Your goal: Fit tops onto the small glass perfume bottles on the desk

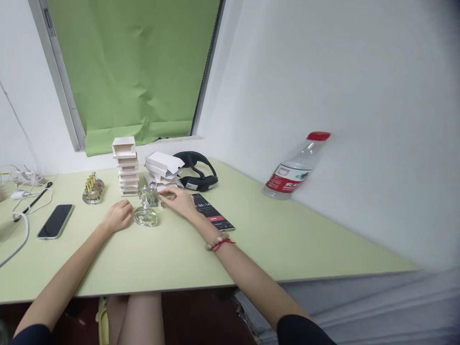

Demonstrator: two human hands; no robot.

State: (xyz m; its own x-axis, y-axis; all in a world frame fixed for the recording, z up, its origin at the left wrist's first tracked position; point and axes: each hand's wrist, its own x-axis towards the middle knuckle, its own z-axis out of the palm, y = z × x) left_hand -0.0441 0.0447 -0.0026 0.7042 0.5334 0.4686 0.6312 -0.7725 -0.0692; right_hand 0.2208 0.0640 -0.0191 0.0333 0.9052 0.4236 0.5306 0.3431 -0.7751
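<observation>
My left hand rests on the pale green table with its fingers curled, just left of a round clear glass bottle. My right hand lies right of a second glass bottle, fingers pinched together near its base; what they hold is too small to make out. Behind the bottles stands a stack of small white boxes, and beside it a looser pile of white boxes.
A phone with a timer on screen lies right of my right hand. A dark phone and white cables lie at the left. Small gold-capped bottles, a black headband device and a red-capped water bottle stand further back.
</observation>
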